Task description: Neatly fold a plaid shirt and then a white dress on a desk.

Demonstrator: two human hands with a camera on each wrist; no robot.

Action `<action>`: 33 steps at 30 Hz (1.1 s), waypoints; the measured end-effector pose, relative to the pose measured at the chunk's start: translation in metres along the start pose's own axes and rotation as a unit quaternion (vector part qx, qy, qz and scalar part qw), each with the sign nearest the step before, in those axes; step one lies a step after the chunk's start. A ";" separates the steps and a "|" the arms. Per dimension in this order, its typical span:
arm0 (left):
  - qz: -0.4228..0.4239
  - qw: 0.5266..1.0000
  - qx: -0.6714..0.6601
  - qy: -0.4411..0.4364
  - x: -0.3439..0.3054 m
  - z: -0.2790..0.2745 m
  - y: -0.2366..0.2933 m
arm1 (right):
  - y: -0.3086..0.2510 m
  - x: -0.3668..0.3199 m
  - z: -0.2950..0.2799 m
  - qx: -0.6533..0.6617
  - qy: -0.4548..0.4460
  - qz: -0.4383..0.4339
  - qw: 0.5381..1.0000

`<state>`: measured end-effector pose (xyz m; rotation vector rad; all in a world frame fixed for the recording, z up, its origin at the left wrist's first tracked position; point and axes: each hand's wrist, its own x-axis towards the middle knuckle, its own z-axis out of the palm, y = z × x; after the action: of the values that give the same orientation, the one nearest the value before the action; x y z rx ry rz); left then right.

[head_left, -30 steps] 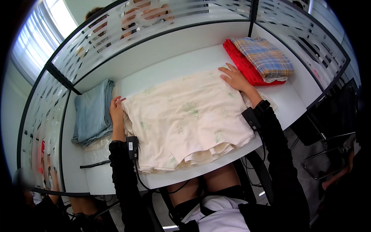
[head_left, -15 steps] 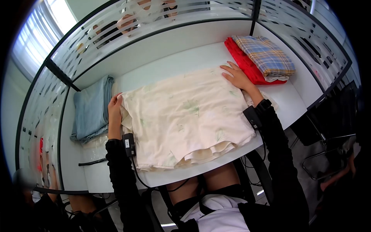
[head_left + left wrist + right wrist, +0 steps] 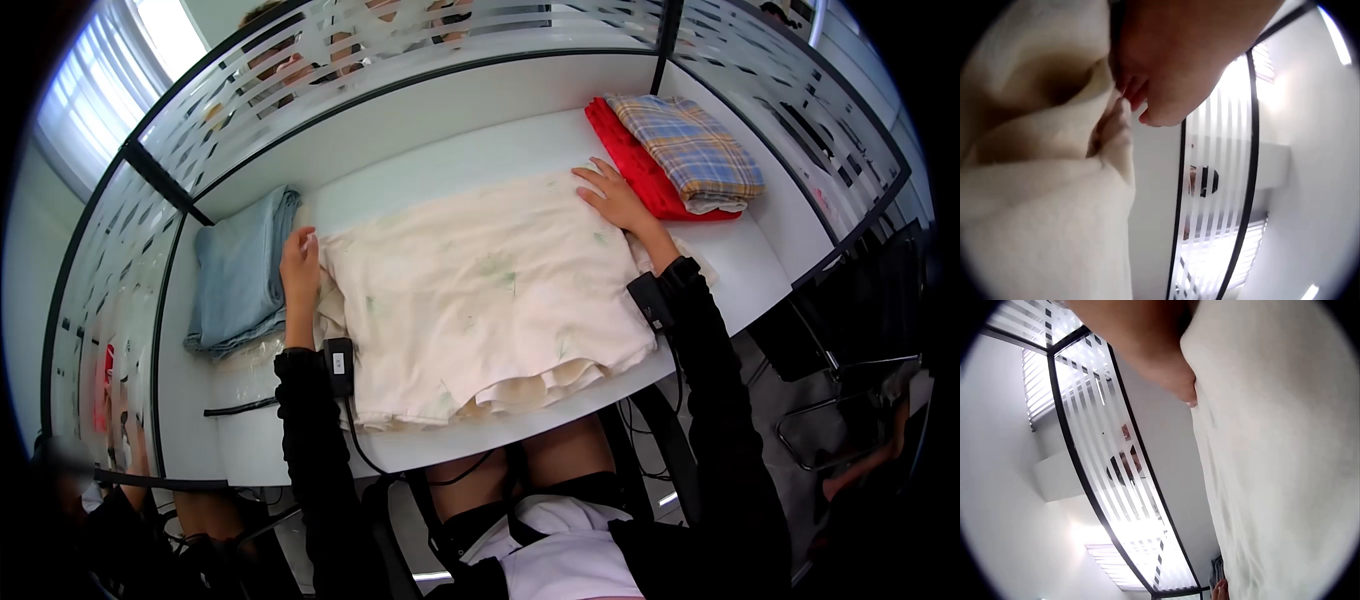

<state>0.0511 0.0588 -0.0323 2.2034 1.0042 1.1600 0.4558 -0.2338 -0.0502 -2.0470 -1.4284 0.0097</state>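
Observation:
A cream cloth printed with green leaves lies spread in layers across the middle of the desk, its near edge rumpled in waves. Beside its far left corner is my left hand, fingers loosely bent next to the fabric edge. In the left wrist view, the fingertips are close by a fold of the cloth. My right hand rests with spread fingers on the cloth's far right corner. The right wrist view shows that hand along the fabric's edge, with most fingers hidden.
Folded light-blue jeans lie at the left on clear plastic wrapping. A folded plaid cloth sits on a red one at the back right. Low partitions enclose the white desk. Cables hang from both wrist cameras.
Half a second ago my left hand pinched the cloth's far left corner; now it has let go and sits slightly farther forward. My right hand has stayed on its corner.

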 end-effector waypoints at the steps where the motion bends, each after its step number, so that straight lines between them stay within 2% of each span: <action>1: 0.031 0.999 0.035 0.000 0.001 -0.008 0.015 | -0.001 0.000 0.001 0.003 0.005 0.001 1.000; 2: 0.099 0.994 0.039 0.001 0.004 -0.013 0.018 | -0.002 0.000 0.002 -0.003 0.014 -0.004 1.000; 5: 0.157 0.982 -0.006 -0.101 -0.020 -0.022 0.090 | -0.008 -0.002 -0.003 -0.027 0.036 -0.027 0.999; 6: 0.181 0.970 0.027 -0.158 -0.033 -0.021 0.106 | -0.019 -0.002 -0.010 -0.035 0.032 -0.044 0.998; 9: 0.224 0.904 0.120 -0.344 -0.075 -0.020 0.115 | -0.062 -0.015 -0.029 -0.042 -0.032 -0.126 0.991; 11: 0.252 0.859 0.181 -0.408 -0.105 -0.026 0.118 | -0.090 -0.040 -0.034 -0.055 -0.085 -0.204 0.974; 12: 0.271 0.839 0.218 -0.419 -0.117 -0.032 0.123 | -0.106 -0.058 -0.043 -0.079 -0.128 -0.227 0.962; 15: 0.277 0.833 0.218 -0.427 -0.147 -0.051 0.131 | -0.125 -0.118 -0.045 -0.156 -0.233 -0.285 0.916; 19: 0.261 0.835 0.194 -0.444 -0.162 -0.074 0.133 | -0.119 -0.157 -0.052 -0.150 -0.213 -0.245 0.934; 20: 0.254 0.829 0.186 -0.461 -0.161 -0.082 0.137 | -0.119 -0.162 -0.059 -0.151 -0.219 -0.239 0.934; 23: 0.117 0.875 0.119 -0.455 -0.154 -0.099 0.133 | -0.122 -0.169 -0.074 -0.168 -0.250 -0.218 0.928; 24: 0.149 0.910 0.119 -0.369 -0.155 -0.101 0.115 | -0.123 -0.168 -0.078 -0.160 -0.264 -0.211 0.928; 25: 0.143 0.924 0.138 -0.325 -0.152 -0.102 0.098 | -0.123 -0.167 -0.080 -0.152 -0.277 -0.204 0.926; 26: 0.124 0.938 0.127 -0.297 -0.146 -0.103 0.083 | -0.120 -0.164 -0.077 -0.143 -0.229 -0.237 0.933; 27: 0.104 0.950 0.116 -0.269 -0.140 -0.104 0.074 | -0.124 -0.158 -0.079 -0.128 -0.250 -0.221 0.934; 29: -0.022 0.950 0.121 -0.287 -0.128 -0.103 0.068 | -0.142 -0.144 -0.084 -0.098 -0.290 -0.188 0.933; 30: -0.084 0.944 0.122 -0.294 -0.122 -0.102 0.068 | -0.149 -0.142 -0.083 -0.067 -0.244 -0.220 0.942; 33: -0.164 0.942 0.004 -0.291 -0.108 -0.096 0.082 | -0.163 -0.140 -0.066 -0.014 -0.212 -0.270 0.939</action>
<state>-0.0385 -0.0712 0.0197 2.0806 1.0444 0.3190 0.2837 -0.3506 0.0360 -1.6676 -2.2312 0.2127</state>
